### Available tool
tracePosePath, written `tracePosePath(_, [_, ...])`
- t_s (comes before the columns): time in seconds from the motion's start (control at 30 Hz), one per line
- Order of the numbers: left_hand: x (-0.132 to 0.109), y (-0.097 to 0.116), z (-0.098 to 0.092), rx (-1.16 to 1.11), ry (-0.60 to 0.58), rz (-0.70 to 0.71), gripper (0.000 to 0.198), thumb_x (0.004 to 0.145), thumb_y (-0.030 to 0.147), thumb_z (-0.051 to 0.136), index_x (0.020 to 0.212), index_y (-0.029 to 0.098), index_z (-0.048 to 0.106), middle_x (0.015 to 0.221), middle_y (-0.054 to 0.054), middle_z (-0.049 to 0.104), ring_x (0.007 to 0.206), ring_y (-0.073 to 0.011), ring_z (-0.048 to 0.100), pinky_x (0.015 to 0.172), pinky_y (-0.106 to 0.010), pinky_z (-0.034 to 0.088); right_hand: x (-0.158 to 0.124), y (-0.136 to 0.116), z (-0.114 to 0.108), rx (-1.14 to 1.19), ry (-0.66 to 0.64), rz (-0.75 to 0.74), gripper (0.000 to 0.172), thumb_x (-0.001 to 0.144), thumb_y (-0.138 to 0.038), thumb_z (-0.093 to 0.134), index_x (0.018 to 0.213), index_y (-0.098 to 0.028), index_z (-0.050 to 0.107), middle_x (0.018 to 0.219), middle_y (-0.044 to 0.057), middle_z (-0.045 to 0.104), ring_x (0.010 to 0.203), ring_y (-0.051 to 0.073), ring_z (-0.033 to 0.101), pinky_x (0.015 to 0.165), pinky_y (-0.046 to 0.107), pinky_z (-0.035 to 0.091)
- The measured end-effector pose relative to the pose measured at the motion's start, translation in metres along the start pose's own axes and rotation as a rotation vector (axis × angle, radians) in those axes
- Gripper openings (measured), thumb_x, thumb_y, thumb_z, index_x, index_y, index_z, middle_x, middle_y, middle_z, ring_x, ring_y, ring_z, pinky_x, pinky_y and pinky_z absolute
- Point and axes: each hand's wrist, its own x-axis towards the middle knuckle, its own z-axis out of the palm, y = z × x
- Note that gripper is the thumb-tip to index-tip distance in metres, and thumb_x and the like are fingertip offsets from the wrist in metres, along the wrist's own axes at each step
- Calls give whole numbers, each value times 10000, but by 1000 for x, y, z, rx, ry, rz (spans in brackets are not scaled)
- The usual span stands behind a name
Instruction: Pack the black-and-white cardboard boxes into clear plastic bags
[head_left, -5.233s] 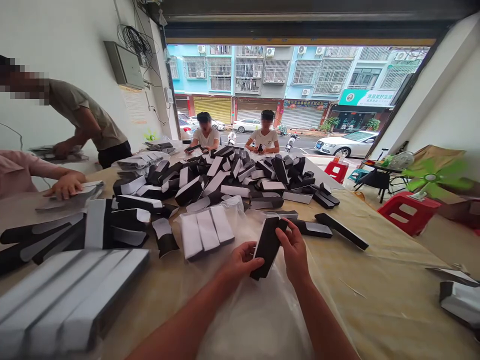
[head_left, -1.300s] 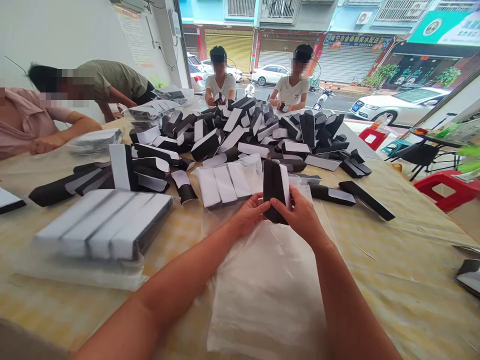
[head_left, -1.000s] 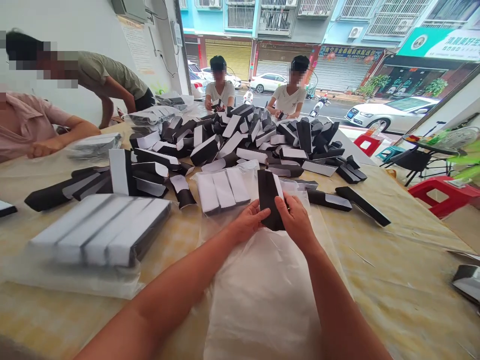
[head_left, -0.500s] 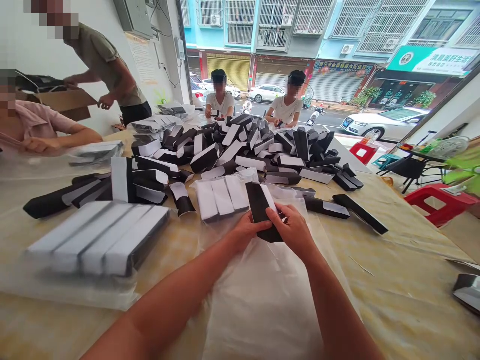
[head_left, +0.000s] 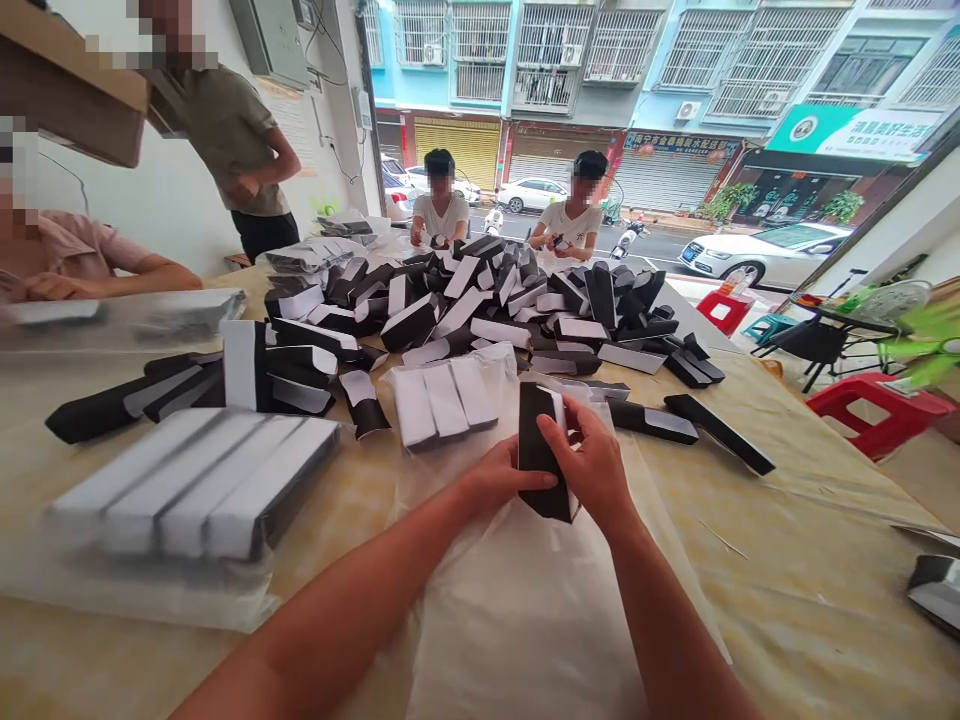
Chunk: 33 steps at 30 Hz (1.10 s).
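Both hands hold one small black-and-white paper box [head_left: 538,430], tilted upright over a clear plastic bag [head_left: 525,620]. My left hand [head_left: 499,475] grips its lower left side, thumb across the black face. On the other side, my right hand [head_left: 592,455] has its thumb on the front and its fingers behind the right edge. Just beyond, three white-faced boxes [head_left: 444,400] lie side by side in the bag's far end. At the left rests another clear bag [head_left: 202,485] with a row of several such boxes.
A large heap of black-and-white boxes [head_left: 465,300] covers the table's far middle. Two people in white shirts [head_left: 441,215] sit beyond it. At the left are a seated person [head_left: 82,255] and a standing one [head_left: 240,140]. Red stools [head_left: 874,405] stand at the right.
The box in my hands has shifted right and slightly down, and turned so its white side faces right. The standing person has straightened, and a carton now shows at the upper left.
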Motion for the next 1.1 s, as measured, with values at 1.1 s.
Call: tracePosePath(1.1, [-4, -2, -3, 144, -60, -89, 567, 573, 307, 919, 1065, 180, 668, 953, -34, 687, 885, -183, 613, 816, -310, 464, 3, 3, -6, 81, -27, 159, 732, 775, -688, 585, 1276, -159, 655, 1050, 125, 744, 976, 328, 675, 815, 441, 531])
